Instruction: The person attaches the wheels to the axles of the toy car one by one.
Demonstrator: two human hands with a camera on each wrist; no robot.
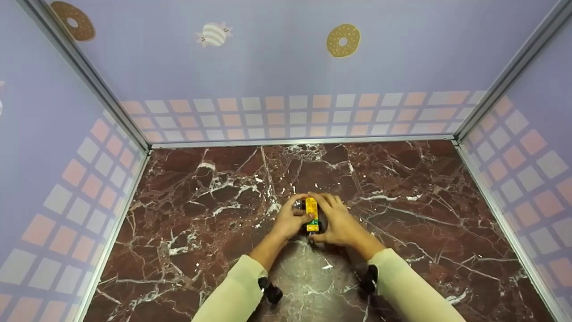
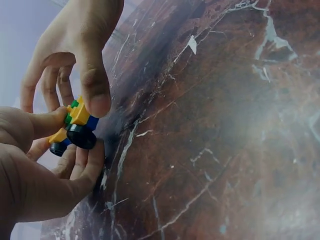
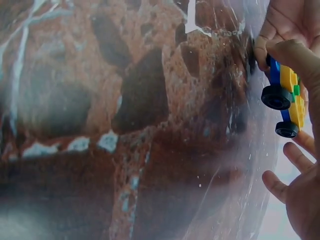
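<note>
A small toy car (image 1: 311, 206) built of yellow, green and blue bricks on black wheels is held between both hands. My left hand (image 1: 288, 220) grips it from the left, thumb pressed on top near the green brick (image 1: 314, 222) and fingers curled below, as the left wrist view shows. The right hand (image 1: 342, 222) spans its length from the right, fingertips at the far end and thumb at the near end. Seen from the right wrist, the blue base and black wheels (image 3: 276, 98) face the camera. The car's far end is partly hidden by fingers.
Dark red marbled tabletop (image 1: 192, 232) with white veins lies under the hands. Lilac panels (image 1: 277, 58) with pink and white squares enclose it at the back and sides, edged by metal strips (image 1: 304, 141). A black strapped device (image 1: 270, 290) sits at each wrist.
</note>
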